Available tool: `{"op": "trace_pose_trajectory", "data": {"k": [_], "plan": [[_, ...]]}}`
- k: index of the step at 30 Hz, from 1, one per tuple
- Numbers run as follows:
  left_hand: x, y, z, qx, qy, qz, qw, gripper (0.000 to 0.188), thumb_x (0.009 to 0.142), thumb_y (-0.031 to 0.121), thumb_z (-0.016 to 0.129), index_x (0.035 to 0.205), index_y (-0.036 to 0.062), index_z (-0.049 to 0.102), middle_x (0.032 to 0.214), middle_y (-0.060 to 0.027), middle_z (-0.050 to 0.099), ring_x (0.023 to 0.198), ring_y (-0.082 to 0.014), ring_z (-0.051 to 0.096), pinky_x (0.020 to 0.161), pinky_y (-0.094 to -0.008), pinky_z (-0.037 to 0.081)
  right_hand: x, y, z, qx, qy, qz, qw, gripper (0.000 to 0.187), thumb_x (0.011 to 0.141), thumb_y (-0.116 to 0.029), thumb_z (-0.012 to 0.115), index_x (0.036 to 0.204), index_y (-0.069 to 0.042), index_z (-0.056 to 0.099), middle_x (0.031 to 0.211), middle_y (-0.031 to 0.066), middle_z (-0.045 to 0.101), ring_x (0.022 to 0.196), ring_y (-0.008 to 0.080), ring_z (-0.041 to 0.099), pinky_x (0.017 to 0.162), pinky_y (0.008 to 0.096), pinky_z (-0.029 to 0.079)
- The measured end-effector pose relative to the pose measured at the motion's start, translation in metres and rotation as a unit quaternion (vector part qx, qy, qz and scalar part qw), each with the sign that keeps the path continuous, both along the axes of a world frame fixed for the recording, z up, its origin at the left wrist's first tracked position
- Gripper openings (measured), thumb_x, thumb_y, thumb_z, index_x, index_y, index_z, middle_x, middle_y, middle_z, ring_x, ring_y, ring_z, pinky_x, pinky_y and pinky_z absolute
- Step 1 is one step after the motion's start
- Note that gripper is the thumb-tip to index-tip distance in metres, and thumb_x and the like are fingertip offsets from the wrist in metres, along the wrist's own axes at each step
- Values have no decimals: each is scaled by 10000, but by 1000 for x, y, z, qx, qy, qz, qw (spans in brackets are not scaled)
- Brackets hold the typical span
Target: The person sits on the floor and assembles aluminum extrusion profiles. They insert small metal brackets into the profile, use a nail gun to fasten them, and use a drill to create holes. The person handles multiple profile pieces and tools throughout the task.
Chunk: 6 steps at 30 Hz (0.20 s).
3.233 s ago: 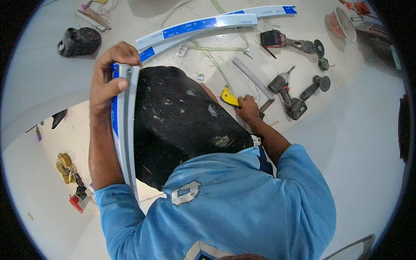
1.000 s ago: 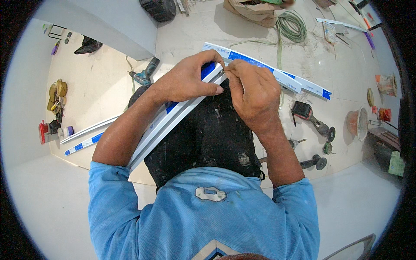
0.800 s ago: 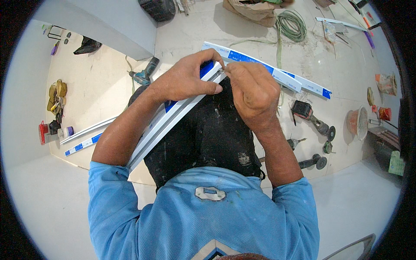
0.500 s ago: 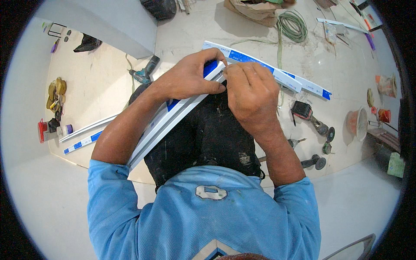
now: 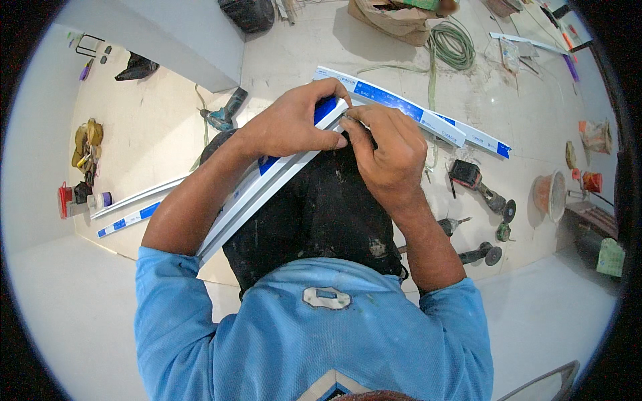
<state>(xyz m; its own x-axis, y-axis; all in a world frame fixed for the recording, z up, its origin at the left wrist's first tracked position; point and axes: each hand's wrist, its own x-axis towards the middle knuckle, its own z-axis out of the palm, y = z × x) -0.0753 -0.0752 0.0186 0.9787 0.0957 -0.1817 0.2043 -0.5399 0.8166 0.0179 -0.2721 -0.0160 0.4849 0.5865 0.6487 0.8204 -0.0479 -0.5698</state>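
Observation:
A long white profile strip (image 5: 267,184) with blue film on its side slants across my lap, its far end raised between my hands. My left hand (image 5: 291,123) is wrapped round the strip near that end, thumb on the near side and fingers over the far side. At the very end, my right hand (image 5: 388,144) pinches with thumb and forefinger at something small and dark in the channel, too small to make out. Just beyond my hands, more white-and-blue profile strips (image 5: 394,100) lie crossed on the floor.
A cordless drill (image 5: 226,112) lies left of my knee. To the right are a cordless angle grinder (image 5: 485,187), another grinder (image 5: 481,254) and a drill (image 5: 453,225). Farther off are a coiled green hose (image 5: 453,45), a brown sack (image 5: 394,23) and a bucket (image 5: 550,194).
My right hand has shifted slightly, its thumb and forefinger now showing more openly at the strip's end. My left hand keeps its hold on the strip.

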Motion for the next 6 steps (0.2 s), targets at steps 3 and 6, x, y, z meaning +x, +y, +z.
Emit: {"op": "trace_pose_trajectory", "data": {"k": [3,6], "plan": [[-1,-1,-2,23,-18,-2,1000,577,803,213,886,1318,86,659,1141,-77,699,1103,-183,636,1029,-376,518,1,-2,-6,17,19,4,1000,189,899,-92,856,1051,-19,772,969,141,774,878,359,737,804,490,557],[-1,-2,0,23,-7,-8,1000,587,804,220,889,1328,91,658,1196,-102,708,1146,-199,640,1067,-389,511,1,-4,-8,28,32,2,999,205,889,-93,865,1058,-19,774,969,142,776,884,359,740,810,490,561]]}}
